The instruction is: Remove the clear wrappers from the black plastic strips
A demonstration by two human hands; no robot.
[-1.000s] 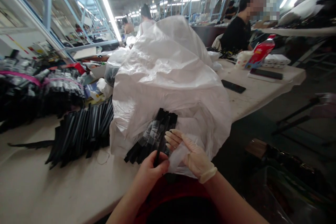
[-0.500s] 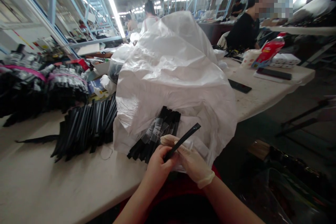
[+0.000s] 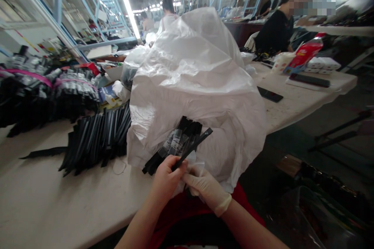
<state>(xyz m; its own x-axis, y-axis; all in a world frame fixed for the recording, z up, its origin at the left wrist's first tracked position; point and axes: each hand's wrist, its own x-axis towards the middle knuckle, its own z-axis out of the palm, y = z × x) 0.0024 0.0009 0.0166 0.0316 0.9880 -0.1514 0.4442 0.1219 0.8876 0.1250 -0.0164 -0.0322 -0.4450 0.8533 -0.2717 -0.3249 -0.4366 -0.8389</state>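
Note:
My bare left hand (image 3: 168, 175) is closed around the lower part of a flat black strip (image 3: 195, 146), whose free end slants up to the right. Close beside it, my right hand (image 3: 207, 187) wears a pale thin glove, its fingers pinched on a piece of clear plastic (image 3: 198, 164) just below the strip. Behind the left hand lies a bunch of black strips with clear plastic around their middles (image 3: 172, 144). These strips rest on a large white plastic bag (image 3: 193, 81) heaped over the table.
A row of bare black strips (image 3: 96, 138) lies left on the table (image 3: 87, 206). Beyond are bundles tied with pink bands (image 3: 74, 83). A phone (image 3: 270, 94) and a red-labelled bottle (image 3: 306, 54) are at right, near a seated person in black (image 3: 273, 31).
Both hands have moved a little left and down toward me. The strip's free end has dropped left, and my right hand's fingers have shifted from behind the strip to below it.

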